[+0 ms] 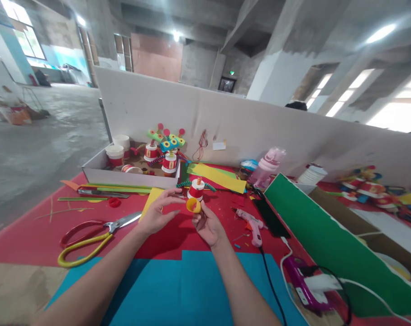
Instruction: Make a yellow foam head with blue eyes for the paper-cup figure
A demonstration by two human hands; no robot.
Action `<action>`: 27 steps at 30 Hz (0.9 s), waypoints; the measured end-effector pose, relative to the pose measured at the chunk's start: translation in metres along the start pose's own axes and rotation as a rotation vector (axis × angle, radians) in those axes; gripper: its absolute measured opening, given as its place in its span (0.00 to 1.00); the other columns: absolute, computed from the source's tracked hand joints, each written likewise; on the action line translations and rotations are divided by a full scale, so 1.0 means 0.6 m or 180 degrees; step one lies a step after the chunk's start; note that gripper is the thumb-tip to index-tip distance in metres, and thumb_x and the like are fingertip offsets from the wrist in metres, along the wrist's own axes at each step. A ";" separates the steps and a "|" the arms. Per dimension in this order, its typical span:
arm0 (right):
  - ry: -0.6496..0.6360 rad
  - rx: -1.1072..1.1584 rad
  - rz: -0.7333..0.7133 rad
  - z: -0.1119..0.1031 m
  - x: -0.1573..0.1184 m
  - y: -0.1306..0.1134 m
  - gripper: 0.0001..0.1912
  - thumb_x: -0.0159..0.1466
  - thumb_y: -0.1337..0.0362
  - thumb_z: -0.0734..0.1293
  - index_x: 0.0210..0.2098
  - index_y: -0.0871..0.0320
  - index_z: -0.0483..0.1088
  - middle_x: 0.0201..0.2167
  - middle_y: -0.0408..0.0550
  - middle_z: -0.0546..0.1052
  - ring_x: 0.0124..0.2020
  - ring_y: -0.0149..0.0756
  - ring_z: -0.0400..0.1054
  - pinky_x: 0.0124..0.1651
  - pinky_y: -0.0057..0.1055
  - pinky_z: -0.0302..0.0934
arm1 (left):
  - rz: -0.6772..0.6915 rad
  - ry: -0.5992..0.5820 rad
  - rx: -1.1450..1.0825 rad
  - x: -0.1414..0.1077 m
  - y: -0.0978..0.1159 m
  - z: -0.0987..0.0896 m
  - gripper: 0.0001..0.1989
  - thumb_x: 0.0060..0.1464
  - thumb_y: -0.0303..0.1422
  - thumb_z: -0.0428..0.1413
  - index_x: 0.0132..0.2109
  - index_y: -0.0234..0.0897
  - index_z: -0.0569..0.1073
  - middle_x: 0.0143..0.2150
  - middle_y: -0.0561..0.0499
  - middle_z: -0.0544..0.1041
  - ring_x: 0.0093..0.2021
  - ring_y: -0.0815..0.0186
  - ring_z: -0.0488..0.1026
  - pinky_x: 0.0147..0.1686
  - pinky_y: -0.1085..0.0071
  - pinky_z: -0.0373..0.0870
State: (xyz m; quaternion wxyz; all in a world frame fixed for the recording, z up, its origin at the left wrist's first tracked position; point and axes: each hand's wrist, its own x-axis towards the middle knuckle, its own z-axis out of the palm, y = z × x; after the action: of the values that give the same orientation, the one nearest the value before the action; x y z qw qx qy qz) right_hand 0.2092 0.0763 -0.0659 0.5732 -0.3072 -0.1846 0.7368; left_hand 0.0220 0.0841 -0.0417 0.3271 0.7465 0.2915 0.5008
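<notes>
My right hand (pixel 208 225) pinches a short yellow paper tube (pixel 193 205), its round opening turned toward me. Fingers apart, my left hand (pixel 160 211) hovers just left of the tube and holds nothing. Directly behind the tube stands a small red-and-white paper cup figure (pixel 196 188) with green coiled arms and an orange spring on top. A yellow sheet of paper (pixel 152 202) lies partly under my left hand. Large scissors (pixel 100 233) with one red and one yellow handle rest to the left, blades toward my hand.
A pink glue gun (pixel 253 224) and a black phone (pixel 268 217) lie right. A white box (pixel 131 176) holds cups and finished cup figures (pixel 169 156). Paper strips (pixel 120 188), a pink bottle (pixel 268 166), a green board (pixel 324 244) and a purple power strip (pixel 305 285) surround the workspace.
</notes>
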 end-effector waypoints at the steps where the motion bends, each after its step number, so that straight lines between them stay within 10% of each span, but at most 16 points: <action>1: -0.0005 0.0003 0.0058 0.001 0.000 0.002 0.10 0.53 0.60 0.73 0.30 0.58 0.70 0.20 0.37 0.72 0.16 0.21 0.58 0.20 0.20 0.57 | 0.0058 -0.0015 0.0066 0.000 -0.001 0.002 0.13 0.51 0.30 0.57 0.45 0.45 0.77 0.56 0.47 0.68 0.57 0.58 0.64 0.58 0.60 0.60; 14: -0.0047 -0.0098 -0.0151 0.002 -0.001 0.012 0.13 0.48 0.64 0.76 0.31 0.58 0.72 0.20 0.38 0.74 0.20 0.23 0.67 0.27 0.20 0.66 | 0.0229 0.0304 0.0641 0.002 -0.001 -0.003 0.14 0.54 0.28 0.52 0.46 0.43 0.76 0.51 0.46 0.71 0.52 0.62 0.68 0.54 0.65 0.62; 21: -0.0186 -0.0267 -0.0806 0.011 0.008 0.015 0.18 0.55 0.54 0.71 0.38 0.61 0.73 0.33 0.50 0.79 0.34 0.34 0.74 0.42 0.32 0.68 | -0.0928 0.1077 0.0253 -0.016 0.018 -0.049 0.12 0.51 0.36 0.55 0.41 0.36 0.75 0.40 0.47 0.76 0.39 0.65 0.72 0.41 0.69 0.68; 27: -0.0312 -0.0905 -0.1472 0.022 -0.008 0.039 0.18 0.58 0.50 0.66 0.35 0.60 0.73 0.32 0.46 0.78 0.35 0.35 0.71 0.41 0.31 0.65 | -0.1772 0.0776 -0.1015 -0.052 0.078 -0.022 0.20 0.52 0.44 0.54 0.48 0.37 0.70 0.42 0.48 0.74 0.35 0.68 0.72 0.34 0.71 0.70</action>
State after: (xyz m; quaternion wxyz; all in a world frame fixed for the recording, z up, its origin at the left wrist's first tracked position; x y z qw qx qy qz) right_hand 0.1843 0.0661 -0.0695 0.6677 -0.2983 -0.3789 0.5671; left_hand 0.0045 0.0344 -0.0189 0.5265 0.5124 0.4391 0.5171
